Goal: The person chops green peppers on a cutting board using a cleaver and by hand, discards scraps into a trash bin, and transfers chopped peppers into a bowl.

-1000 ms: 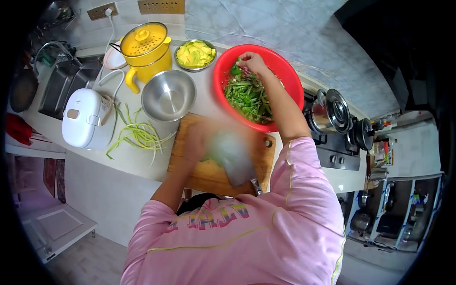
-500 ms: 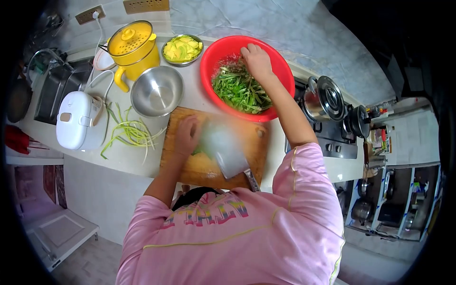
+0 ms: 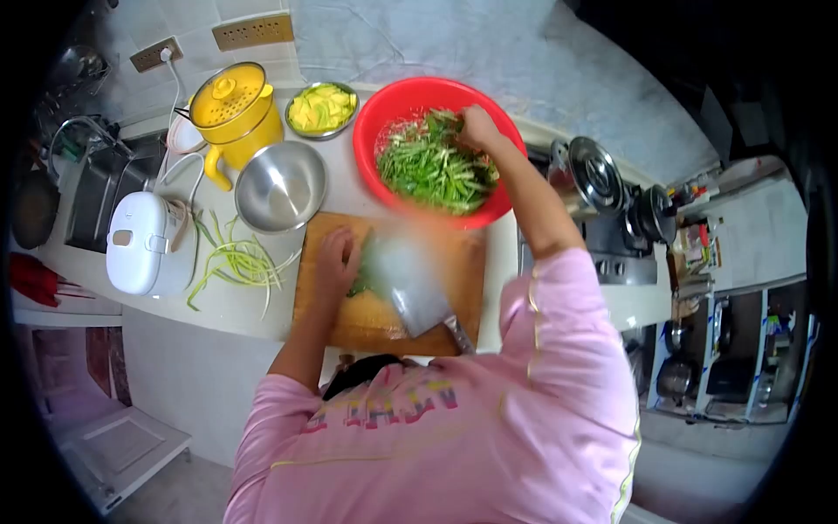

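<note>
My right hand (image 3: 478,129) is inside the red basin (image 3: 365,122), its fingers closed on some of the chopped green vegetables (image 3: 428,170) piled there. On the left part of the wooden cutting board (image 3: 371,319) rests my left hand (image 3: 339,255), fingers loosely apart and nothing visible in them. Beside its fingertips lie some greens (image 3: 365,271), partly hidden by a blurred patch. A cleaver (image 3: 421,310) lies flat on the board, its handle towards my body; the blur covers the far part of its blade.
Left of the board lie long green stalks (image 3: 240,262), a steel bowl (image 3: 279,188) and a white lidded appliance (image 3: 138,243). Behind stand a yellow pot (image 3: 236,118) and a dish of yellow-green slices (image 3: 323,110). Lidded pots (image 3: 596,173) stand on the stove at right.
In the basin, my right hand has come down from near the far rim into the greens and closed on some. My left hand's fingers have loosened on the board. The view has shifted slightly.
</note>
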The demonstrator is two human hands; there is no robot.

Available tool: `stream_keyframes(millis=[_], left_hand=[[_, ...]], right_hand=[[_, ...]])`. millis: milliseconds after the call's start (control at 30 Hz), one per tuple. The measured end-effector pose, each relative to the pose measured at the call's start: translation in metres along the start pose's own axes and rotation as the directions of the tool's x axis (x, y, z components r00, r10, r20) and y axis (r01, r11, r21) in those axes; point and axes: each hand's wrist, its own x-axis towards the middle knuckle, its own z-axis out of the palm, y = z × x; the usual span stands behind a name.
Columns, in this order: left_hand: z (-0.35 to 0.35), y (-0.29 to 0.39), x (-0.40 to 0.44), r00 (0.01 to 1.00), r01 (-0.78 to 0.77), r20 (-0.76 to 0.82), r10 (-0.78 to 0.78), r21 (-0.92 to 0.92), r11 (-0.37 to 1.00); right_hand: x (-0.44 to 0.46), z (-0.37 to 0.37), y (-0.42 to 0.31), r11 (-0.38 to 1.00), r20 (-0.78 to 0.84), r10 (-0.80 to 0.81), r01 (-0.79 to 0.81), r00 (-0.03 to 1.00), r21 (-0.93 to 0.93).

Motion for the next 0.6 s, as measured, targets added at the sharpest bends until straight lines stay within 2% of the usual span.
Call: stream_keyframes(millis=[33, 67, 167, 200, 267, 300, 333, 400, 433, 467, 567, 600], left_hand=[[0.004, 0.008, -0.005, 1.000, 0.013, -0.026, -0.014, -0.021, 1.000], [0.004, 0.010, -0.007, 0.999, 0.046, -0.015, -0.047, -0.049, 0.998], [-0.001, 0.020, -0.001, 0.997, 0.071, 0.035, -0.070, -0.042, 0.997], [0.000, 0.018, -0.001, 0.998, 0.061, 0.032, -0.060, -0.034, 0.998], [0.005, 0.019, -0.004, 0.996, 0.085, 0.039, -0.084, -0.033, 0.996], [0.003, 0.021, -0.009, 0.993, 0.097, 0.065, -0.095, -0.029, 0.995], [-0.002, 0.017, -0.004, 0.993, 0.087, 0.082, -0.085, -0.020, 0.996], [0.001, 0.016, 0.005, 0.984, 0.176, 0.047, -0.173, -0.070, 0.982], [0.001, 0.024, -0.007, 0.967, 0.251, 0.064, -0.246, -0.104, 0.962], [0.003, 0.022, -0.005, 0.989, 0.151, 0.020, -0.150, -0.066, 0.986], [0.003, 0.018, -0.003, 0.994, 0.099, 0.041, -0.099, -0.003, 0.995], [0.004, 0.016, -0.005, 0.990, 0.128, 0.058, -0.127, -0.007, 0.992]], right_hand=[[-0.003, 0.003, 0.007, 0.998, -0.001, 0.044, -0.044, 0.999, 0.033], [0.004, 0.008, 0.015, 0.974, 0.071, 0.220, -0.222, 0.973, 0.030], [0.010, -0.014, 0.009, 0.942, -0.148, 0.318, -0.295, 0.937, 0.158], [0.011, -0.029, -0.001, 0.963, -0.277, 0.256, -0.218, 0.926, 0.159], [0.010, -0.027, 0.001, 0.989, 0.065, 0.126, -0.120, 0.990, -0.088], [0.001, -0.020, 0.001, 0.982, 0.250, 0.098, -0.052, 0.963, -0.182], [0.002, -0.007, 0.004, 0.978, 0.113, 0.147, -0.128, 0.983, -0.164], [0.028, 0.008, 0.004, 0.969, -0.173, 0.189, -0.212, 0.967, -0.124], [0.025, 0.015, 0.003, 0.960, -0.093, 0.261, -0.268, 0.961, -0.076], [0.029, 0.021, 0.001, 0.943, -0.017, 0.331, -0.332, 0.943, -0.031], [0.056, 0.033, -0.005, 0.882, 0.210, 0.442, -0.466, 0.872, 0.076], [0.061, 0.044, -0.006, 0.856, 0.297, 0.459, -0.507, 0.837, 0.105]])
